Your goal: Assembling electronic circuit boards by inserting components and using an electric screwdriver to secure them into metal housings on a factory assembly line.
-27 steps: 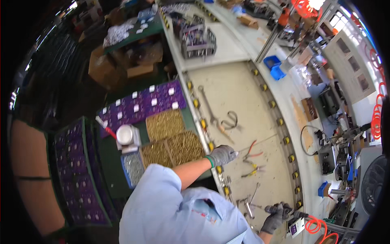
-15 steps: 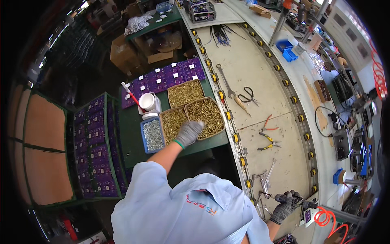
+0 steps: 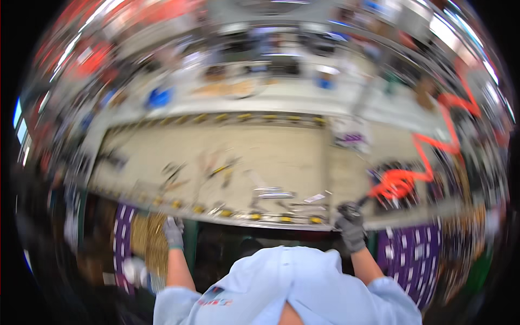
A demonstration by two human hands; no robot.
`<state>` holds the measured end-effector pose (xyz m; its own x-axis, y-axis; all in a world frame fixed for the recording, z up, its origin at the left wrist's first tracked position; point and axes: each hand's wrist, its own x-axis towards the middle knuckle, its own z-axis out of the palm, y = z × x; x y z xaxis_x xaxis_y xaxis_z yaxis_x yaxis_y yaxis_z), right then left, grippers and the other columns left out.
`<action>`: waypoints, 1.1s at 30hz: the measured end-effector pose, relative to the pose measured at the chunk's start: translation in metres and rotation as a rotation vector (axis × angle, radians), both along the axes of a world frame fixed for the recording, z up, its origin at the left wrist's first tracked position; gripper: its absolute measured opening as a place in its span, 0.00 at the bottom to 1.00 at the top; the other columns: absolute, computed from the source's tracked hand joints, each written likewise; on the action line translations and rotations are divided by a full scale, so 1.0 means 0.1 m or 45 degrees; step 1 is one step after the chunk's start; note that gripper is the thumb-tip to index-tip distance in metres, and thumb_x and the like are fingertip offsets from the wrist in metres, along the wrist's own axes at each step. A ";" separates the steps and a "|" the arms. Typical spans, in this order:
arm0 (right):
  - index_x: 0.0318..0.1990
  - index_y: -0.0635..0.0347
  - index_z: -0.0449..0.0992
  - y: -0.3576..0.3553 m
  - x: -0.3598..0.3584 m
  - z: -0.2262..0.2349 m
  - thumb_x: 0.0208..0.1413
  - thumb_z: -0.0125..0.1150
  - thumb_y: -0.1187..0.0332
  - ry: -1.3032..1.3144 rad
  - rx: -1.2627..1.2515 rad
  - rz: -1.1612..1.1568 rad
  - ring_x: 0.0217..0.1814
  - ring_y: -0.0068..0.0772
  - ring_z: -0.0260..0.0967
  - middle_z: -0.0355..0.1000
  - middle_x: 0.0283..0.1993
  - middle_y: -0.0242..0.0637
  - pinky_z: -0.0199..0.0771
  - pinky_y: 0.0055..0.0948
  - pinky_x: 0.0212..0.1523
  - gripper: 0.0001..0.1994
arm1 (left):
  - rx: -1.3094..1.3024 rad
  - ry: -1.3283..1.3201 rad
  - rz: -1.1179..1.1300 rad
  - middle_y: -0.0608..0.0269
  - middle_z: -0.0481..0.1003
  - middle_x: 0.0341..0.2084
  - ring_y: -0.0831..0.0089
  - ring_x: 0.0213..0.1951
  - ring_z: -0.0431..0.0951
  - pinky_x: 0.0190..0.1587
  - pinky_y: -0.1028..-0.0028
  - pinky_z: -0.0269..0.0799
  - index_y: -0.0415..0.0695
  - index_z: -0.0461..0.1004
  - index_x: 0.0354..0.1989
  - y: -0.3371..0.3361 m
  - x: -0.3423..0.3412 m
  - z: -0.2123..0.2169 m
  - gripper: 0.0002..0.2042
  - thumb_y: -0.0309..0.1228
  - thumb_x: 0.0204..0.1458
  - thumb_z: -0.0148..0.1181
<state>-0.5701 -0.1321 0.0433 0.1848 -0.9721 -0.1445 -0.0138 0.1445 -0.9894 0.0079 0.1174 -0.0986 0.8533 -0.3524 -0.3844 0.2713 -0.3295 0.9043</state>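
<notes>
Head view: nearest is the person's light blue shirt (image 3: pixel 287 281), a gloved hand reaching out on either side. At the left, a blurred white tub (image 3: pixel 134 271) stands near a tray of brass-coloured pieces (image 3: pixel 156 246). The left hand (image 3: pixel 174 234) is at that tray's right edge; blur hides its fingers, so I cannot tell how open it is or whether it holds anything. The right hand (image 3: pixel 352 232) is closed around a dark tool (image 3: pixel 349 209) at the front edge of the surface (image 3: pixel 271 146). Purple sheets (image 3: pixel 410 254) lie just right of that forearm. Farther in are metal tools (image 3: pixel 274 193) and yellow-handled pliers (image 3: pixel 223 167), with a red coiled hose (image 3: pixel 395 184) beyond the dark tool. Behind them run yellow rollers (image 3: pixel 244 116), then a blue bin (image 3: pixel 158 97).
</notes>
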 end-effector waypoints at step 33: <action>0.55 0.61 0.67 1.80 -0.88 0.01 0.43 0.71 0.76 0.549 0.164 -0.504 0.45 0.23 0.70 0.73 0.45 0.29 0.74 0.28 0.51 0.29 | 0.228 0.528 -1.172 0.54 0.79 0.35 0.63 0.31 0.80 0.28 0.65 0.79 0.38 0.74 0.46 -3.01 -2.32 -1.28 0.16 0.38 0.58 0.61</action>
<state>-0.6576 0.0476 0.0441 -0.2896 -0.9248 -0.2469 -0.3308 0.3388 -0.8808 -0.2241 -0.1841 -0.2269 0.0690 -0.7120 -0.6988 0.1248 -0.6888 0.7142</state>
